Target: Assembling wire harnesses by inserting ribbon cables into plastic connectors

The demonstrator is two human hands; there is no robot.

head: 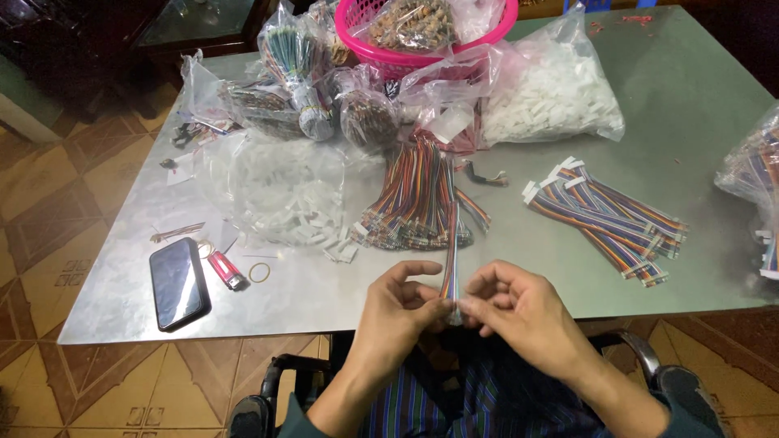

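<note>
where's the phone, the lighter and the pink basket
phone [178, 283], head view, middle of its dark screen
lighter [225, 270], head view, middle of its pink body
pink basket [381, 51], head view, front of its mesh wall

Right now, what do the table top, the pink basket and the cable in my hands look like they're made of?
Table top: looks like brushed sheet metal, grey with a dull, soft sheen.
Pink basket: probably moulded plastic, with a bright uniform colour and latticed wall.
Ribbon cable, pinched between left hand and right hand: thin wires in multicoloured, likely plastic insulation; the small white end piece seems to be plastic.
</note>
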